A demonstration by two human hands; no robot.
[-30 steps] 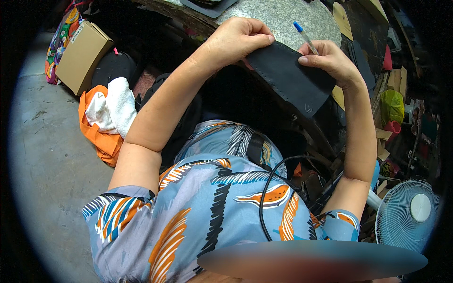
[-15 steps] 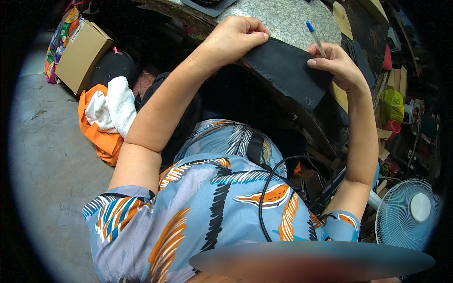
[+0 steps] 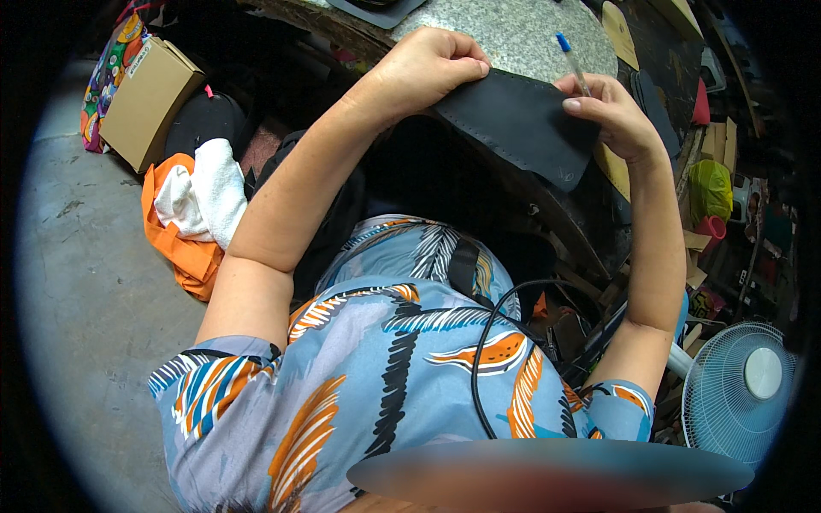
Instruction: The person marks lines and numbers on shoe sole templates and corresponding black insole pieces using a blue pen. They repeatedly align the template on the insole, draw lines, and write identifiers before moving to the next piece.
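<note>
A black, leather-like flat piece (image 3: 523,124) with a row of small holes along its edges stretches between my hands, above the near edge of a speckled stone slab (image 3: 522,38). My left hand (image 3: 438,64) pinches its upper left corner between thumb and fingers. At the right end, my right hand (image 3: 611,115) grips the piece, thumb at its upper side. A clear ballpoint pen with a blue cap end (image 3: 571,61) sticks up from among the right fingers. The fingers behind the piece are hidden.
Left on the floor side are a cardboard box (image 3: 147,104), a white cloth (image 3: 219,188) and an orange bag (image 3: 192,265). A fan (image 3: 740,389) stands at the lower right. A black cable (image 3: 475,376) crosses my shirt. Further flat black pieces (image 3: 654,111) lie right of the slab.
The black piece has tilted slightly, and the pale mark near its lower corner shows less. My right thumb has shifted a little to the right. My left hand keeps its hold.
</note>
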